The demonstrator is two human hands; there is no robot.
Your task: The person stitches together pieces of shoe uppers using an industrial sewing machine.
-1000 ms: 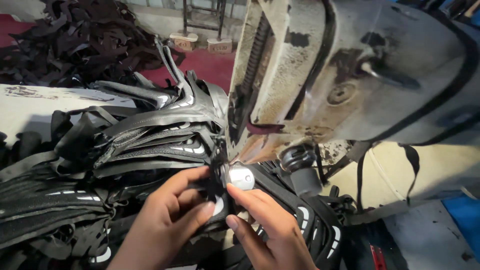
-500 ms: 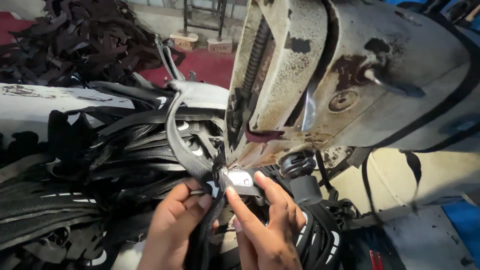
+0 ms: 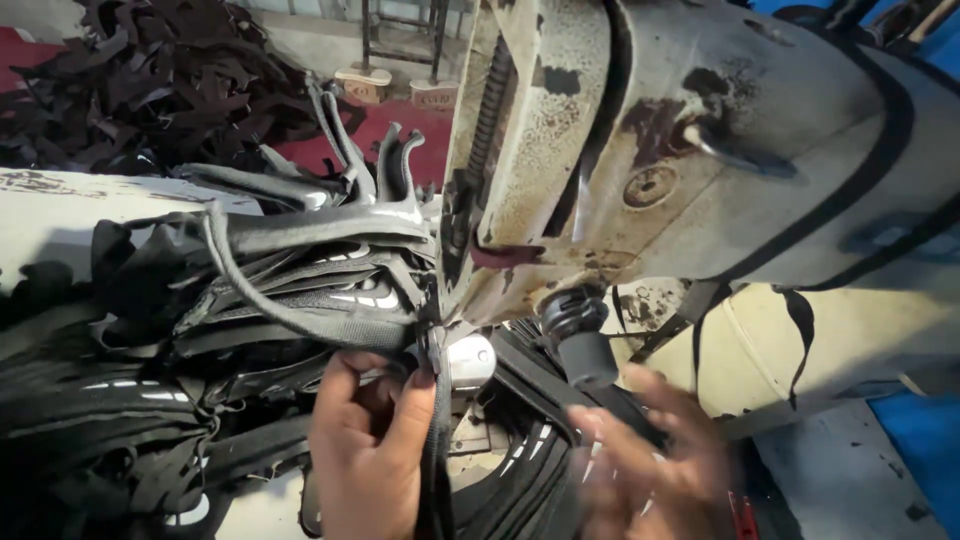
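Note:
My left hand (image 3: 372,440) pinches a black strap (image 3: 300,318) just under the head of a worn, stained cream sewing machine (image 3: 640,150). The strap loops up to the left and hangs down past my fingers. A shiny metal part (image 3: 470,360) of the machine sits right beside my left fingertips. My right hand (image 3: 645,462) is blurred, fingers spread, holding nothing, just below a black knob (image 3: 580,340) at the machine's underside.
A thick heap of black straps with white markings (image 3: 200,350) covers the table to the left. More black scraps (image 3: 170,80) lie piled on the red floor behind. A blue surface (image 3: 925,440) shows at the lower right.
My right hand has let go of the strap and moved right and down. My left hand keeps its grip, and the strap now loops up to the left.

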